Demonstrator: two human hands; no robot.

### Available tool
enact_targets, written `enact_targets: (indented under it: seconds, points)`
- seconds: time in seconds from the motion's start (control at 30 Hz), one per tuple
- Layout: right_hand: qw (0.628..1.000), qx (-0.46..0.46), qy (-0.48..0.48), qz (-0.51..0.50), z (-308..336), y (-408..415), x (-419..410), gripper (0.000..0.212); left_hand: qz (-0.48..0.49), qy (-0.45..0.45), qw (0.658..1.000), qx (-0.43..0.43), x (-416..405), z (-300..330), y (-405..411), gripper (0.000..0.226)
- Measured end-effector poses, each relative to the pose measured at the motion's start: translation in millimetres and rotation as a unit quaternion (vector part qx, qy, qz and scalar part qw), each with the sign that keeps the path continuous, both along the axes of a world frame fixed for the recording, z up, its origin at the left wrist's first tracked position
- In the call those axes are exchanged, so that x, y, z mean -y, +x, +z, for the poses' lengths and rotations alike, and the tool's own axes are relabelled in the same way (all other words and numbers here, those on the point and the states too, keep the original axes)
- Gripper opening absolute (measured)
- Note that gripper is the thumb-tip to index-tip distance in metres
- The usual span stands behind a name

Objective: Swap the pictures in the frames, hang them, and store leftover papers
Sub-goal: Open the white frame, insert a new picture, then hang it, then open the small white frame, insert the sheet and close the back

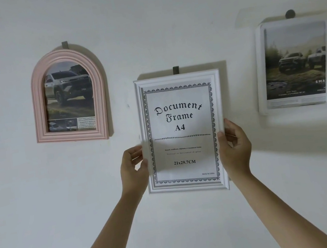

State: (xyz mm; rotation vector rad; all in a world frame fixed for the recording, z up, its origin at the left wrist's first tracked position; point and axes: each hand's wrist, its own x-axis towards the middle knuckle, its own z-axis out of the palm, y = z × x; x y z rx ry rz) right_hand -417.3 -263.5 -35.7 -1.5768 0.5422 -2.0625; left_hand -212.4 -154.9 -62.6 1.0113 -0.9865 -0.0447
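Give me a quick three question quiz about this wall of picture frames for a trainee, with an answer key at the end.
1. True or false: the pink arched frame shows a pickup truck.
2. Which frame do the left hand and right hand grip? A pink arched frame, B white document frame, C right white frame
3. Fill in: a grey hook shows just above the held frame's ____ edge.

Key: 1 true; 2 B; 3 top

Three frames sit against the wall (166, 29). The arched frame (68, 97) hangs at the upper left under a hook (64, 45). The document frame (183, 134) is at the centre, lower, below its hook (175, 70), with the left hand (133, 169) at its left edge and the right hand (234, 148) at its right edge. The third frame (293, 63) hangs at the upper right.
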Motion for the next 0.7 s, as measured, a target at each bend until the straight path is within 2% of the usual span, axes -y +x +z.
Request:
enact_targets:
  seconds: [0.17, 0.3, 0.47, 0.7]
  points:
    - [1.0, 0.011, 0.007, 0.005, 5, -1, -2, 0.033, 0.001, 0.01, 1.0, 0.004, -5, 8, 1, 0.032]
    - [0.999, -0.041, 0.021, -0.007, 10, -7, -6, 0.038, 0.016, 0.007, 1.0, -0.004, -16, 24, -4, 0.038]
    - [0.989, -0.123, 0.01, -0.083, 14, -31, -10, 0.046, -0.006, -0.015, 1.0, 0.018, -30, 45, -35, 0.046]
    - [0.97, -0.12, -0.043, -0.206, 26, -102, -8, 0.046, -0.102, -0.016, 0.987, 0.119, -3, 55, -124, 0.048]
